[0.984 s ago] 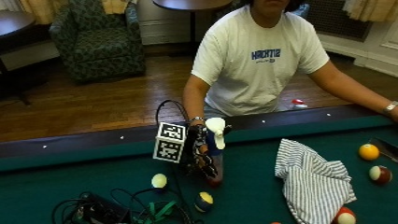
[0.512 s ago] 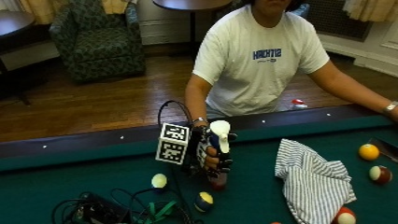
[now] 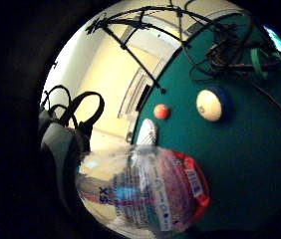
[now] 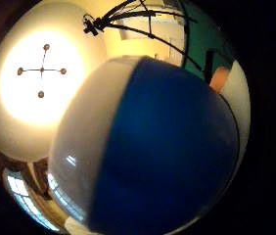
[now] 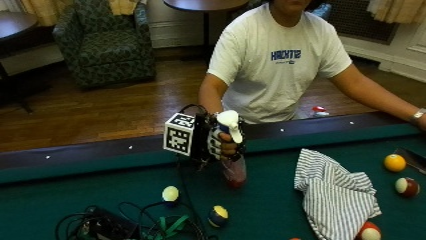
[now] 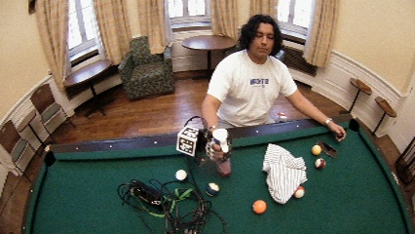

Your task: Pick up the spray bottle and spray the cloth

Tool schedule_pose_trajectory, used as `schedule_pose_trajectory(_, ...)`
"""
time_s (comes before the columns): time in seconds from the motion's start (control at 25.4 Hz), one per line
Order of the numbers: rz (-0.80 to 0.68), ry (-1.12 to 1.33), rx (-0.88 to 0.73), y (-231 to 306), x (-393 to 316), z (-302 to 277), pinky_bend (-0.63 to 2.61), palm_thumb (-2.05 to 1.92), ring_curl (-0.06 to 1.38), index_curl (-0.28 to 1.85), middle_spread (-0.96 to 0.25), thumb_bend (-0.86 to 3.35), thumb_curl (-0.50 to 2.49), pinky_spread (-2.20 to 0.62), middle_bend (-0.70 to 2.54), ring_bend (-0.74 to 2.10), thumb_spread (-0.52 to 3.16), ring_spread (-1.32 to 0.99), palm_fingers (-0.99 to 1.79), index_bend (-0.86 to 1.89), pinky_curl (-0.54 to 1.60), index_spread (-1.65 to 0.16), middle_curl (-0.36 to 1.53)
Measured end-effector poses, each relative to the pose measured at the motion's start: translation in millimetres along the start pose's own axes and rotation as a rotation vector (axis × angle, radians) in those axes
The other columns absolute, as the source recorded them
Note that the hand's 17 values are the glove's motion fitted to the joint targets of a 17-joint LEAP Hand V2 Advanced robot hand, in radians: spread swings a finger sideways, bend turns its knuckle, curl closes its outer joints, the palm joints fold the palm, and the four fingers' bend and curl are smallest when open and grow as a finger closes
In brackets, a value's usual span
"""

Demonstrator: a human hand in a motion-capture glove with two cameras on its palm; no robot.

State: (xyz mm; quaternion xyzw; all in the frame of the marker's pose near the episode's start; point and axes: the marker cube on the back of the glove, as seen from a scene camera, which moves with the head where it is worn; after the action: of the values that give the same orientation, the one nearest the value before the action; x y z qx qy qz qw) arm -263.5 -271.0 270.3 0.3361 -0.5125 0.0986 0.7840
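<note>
The green-felt tabletop [image 5: 80,200] carried a crumpled striped cloth [image 5: 336,192] lying well apart from the spray bottle [image 5: 233,167]. The right hand [image 5: 223,142] held that bottle upright, lifted off the felt, its grip curled round the neck, likely so a finger could reach the trigger.

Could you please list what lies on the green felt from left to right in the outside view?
Cable tangle → pale yellow ball → blue-striped ball → spray bottle in right hand → striped cloth → yellow ball.
</note>
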Motion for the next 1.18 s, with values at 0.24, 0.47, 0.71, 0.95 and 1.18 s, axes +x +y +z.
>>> schedule_pose_trajectory(0.24, -0.108, 0.068, -0.095, -6, -63, -15, 0.37, 0.91, 0.44, 0.43, -0.22, -0.01, 0.58, -0.27, 0.53, 0.66, 0.45, -0.21, 1.44, 0.30, 0.37, -0.29, 0.49)
schedule_pose_trajectory(0.47, -0.199, 0.072, -0.131, -23, -132, -28, 0.38, 0.91, 0.45, 0.46, -0.22, -0.03, 0.62, -0.29, 0.57, 0.67, 0.39, -0.21, 1.42, 0.32, 0.38, -0.28, 0.51)
schedule_pose_trajectory(0.71, -0.226, 0.129, -0.213, -33, -187, -27, 0.39, 0.91, 0.46, 0.49, -0.22, -0.03, 0.66, -0.30, 0.58, 0.68, 0.35, -0.21, 1.41, 0.34, 0.38, -0.28, 0.52)
schedule_pose_trajectory(0.95, -0.248, 0.216, -0.409, -36, -217, -10, 0.40, 0.90, 0.46, 0.51, -0.23, -0.03, 0.68, -0.31, 0.60, 0.68, 0.32, -0.21, 1.41, 0.36, 0.39, -0.27, 0.52)
schedule_pose_trajectory(1.18, -0.151, 0.357, -0.505, -43, -209, 40, 0.41, 0.89, 0.46, 0.53, -0.23, -0.03, 0.70, -0.31, 0.60, 0.69, 0.29, -0.21, 1.40, 0.36, 0.39, -0.27, 0.52)
